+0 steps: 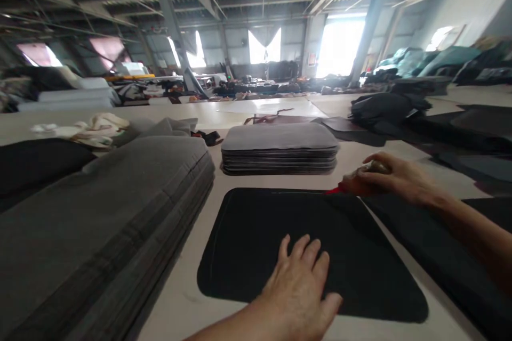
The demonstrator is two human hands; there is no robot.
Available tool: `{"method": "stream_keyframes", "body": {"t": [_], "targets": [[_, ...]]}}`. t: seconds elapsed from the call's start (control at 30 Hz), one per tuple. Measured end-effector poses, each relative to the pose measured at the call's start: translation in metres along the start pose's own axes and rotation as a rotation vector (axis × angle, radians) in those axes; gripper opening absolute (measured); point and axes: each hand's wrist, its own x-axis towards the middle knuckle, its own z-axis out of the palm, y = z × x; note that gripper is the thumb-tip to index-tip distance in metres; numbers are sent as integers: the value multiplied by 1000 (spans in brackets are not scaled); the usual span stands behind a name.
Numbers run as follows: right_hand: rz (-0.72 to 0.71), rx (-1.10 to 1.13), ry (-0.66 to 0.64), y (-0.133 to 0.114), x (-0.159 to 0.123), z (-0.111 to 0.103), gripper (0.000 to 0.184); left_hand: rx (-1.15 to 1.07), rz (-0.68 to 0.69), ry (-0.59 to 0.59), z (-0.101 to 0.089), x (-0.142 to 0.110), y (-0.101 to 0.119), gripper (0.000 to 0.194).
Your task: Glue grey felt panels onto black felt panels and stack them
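A flat, black, round-cornered sheet of fabric-like material [248, 245] is laid on a pale, smooth tabletop [180, 306], between a neat stack of grey, round-cornered sheets [280, 138] beyond it and the near side of the view; a thick pile of grey cloth layers [132, 197] is set to its left. The black sheet is pressed by the left hand [298, 279], palm down with fingers spread, near its near edge. By the right hand [394, 178] a small brownish-red bottle with a red pointed nozzle [358, 182] is gripped in curled fingers, its tip held at the sheet's far edge, where a faint pale line is seen; whether the bottle is being squeezed cannot be told.

The black sheet is judged light and thin, flexible yet firm enough to lie flat, hardly fragile, and likely to slide if left unpressed. It is best steadied by a flat palm away from the line, and best lifted by its near corners, with the lined borders left untouched.
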Motion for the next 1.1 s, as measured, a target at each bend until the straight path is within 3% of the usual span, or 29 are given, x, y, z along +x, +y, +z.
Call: {"method": "stream_keyframes", "body": {"t": [0.1, 0.23, 0.4, 0.57, 0.7, 1.1], "targets": [[-9, 222, -23, -30, 1, 20, 46, 2, 22, 10, 2, 0, -1, 65], [-29, 432, -99, -75, 10, 62, 49, 7, 61, 7, 4, 1, -4, 65], [-172, 381, -94, -128, 32, 115, 37, -4, 81, 5, 4, 2, -7, 65], [-341, 168, -94, -162, 48, 149, 24, -6, 97, 24, 8, 3, -11, 64], [-400, 54, -90, -174, 55, 155, 23, -16, 95, 22, 11, 4, -13, 66], [-443, -170, -102, -178, 60, 133, 24, -35, 64, -2, 8, 5, -11, 64]]}}
